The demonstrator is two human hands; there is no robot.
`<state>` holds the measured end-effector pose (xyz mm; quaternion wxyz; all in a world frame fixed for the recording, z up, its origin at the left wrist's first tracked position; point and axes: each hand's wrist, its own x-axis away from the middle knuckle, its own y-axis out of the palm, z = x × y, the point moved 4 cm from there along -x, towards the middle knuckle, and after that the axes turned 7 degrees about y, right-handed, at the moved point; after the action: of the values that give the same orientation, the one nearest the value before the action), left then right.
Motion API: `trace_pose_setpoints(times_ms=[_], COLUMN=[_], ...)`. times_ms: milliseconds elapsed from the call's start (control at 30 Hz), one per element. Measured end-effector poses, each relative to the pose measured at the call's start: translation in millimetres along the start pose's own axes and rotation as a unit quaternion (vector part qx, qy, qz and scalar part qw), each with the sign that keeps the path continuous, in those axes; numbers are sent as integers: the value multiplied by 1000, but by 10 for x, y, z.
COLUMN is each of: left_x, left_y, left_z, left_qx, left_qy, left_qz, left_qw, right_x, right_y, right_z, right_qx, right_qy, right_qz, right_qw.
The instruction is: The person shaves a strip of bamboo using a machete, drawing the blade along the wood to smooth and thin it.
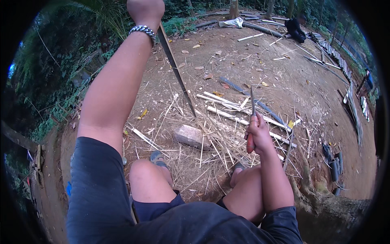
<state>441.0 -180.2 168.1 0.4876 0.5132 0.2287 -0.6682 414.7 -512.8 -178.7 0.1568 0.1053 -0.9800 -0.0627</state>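
Note:
My left hand (145, 11) is raised high at the top edge, a chain bracelet on its wrist, fingers closed round the upper end of a long bamboo strip (177, 71). The strip slants down from there, its dark side showing, and its lower end comes near a wooden block (191, 136) on the ground. I cannot tell whether that end touches anything. In front of my right knee, my right hand (260, 133) grips a knife (253, 103) by its reddish wooden handle, blade pointing up and away. Knife and strip are apart.
Thin shavings (221, 142) litter the ground round my feet. Pale split strips (231, 116) and a dark bamboo length (262, 106) lie ahead. Roots (317, 195) spread at lower right, with short dark tubes (336, 167) nearby. One person (295, 29) crouches far off; another stands at far right.

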Motion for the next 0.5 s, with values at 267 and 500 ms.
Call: trace_pose_setpoints(times_ms=[267,500], left_x=[453,-333], left_y=[-277,-355], left_z=[-799,228], left_qx=[-10,324], left_qy=[-40,-44], left_qz=[-36,-117], left_qw=[998,938], right_x=[-6,110], right_y=[353,558], right_z=[17,93], right_qx=[34,224], right_qy=[-32,-56], right_qz=[-81,-130], right_qw=[996,964])
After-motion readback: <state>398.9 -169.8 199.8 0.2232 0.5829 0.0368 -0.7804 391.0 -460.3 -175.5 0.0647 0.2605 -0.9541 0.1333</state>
